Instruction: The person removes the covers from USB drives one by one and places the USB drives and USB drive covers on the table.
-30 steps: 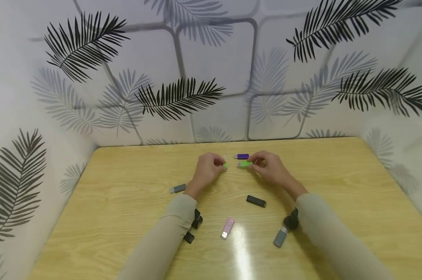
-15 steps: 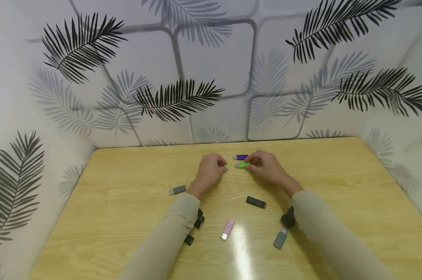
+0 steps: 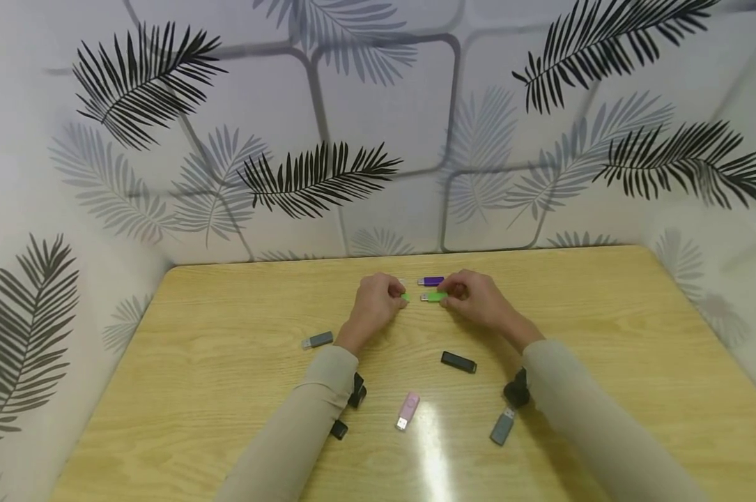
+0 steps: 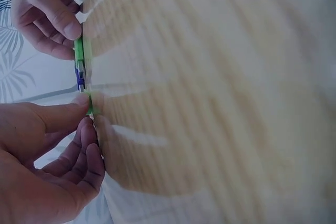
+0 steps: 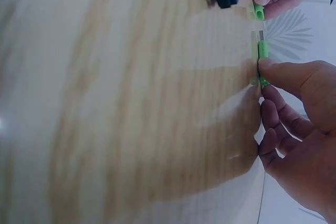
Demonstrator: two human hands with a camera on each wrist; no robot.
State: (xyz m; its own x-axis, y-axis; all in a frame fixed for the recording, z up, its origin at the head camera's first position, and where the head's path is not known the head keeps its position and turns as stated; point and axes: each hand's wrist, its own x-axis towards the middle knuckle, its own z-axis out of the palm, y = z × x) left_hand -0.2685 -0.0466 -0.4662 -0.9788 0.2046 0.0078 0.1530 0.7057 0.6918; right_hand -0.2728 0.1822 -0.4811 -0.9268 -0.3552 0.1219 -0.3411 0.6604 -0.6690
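At the far middle of the worktop (image 3: 214, 390), the left hand (image 3: 373, 311) has its grip pinched on a green USB cap (image 5: 258, 12), and the right hand (image 3: 478, 300) pinches a green USB flash drive (image 3: 436, 297), its metal plug (image 3: 424, 298) facing the cap, just apart. Should they meet out of line, the plug could snag and twist the cap loose; a straying right hand could nudge the purple USB flash drive (image 3: 433, 282) just beyond.

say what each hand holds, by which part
Right hand: green USB stick, by the end opposite its plug. Left hand: green cap, behind its open end.
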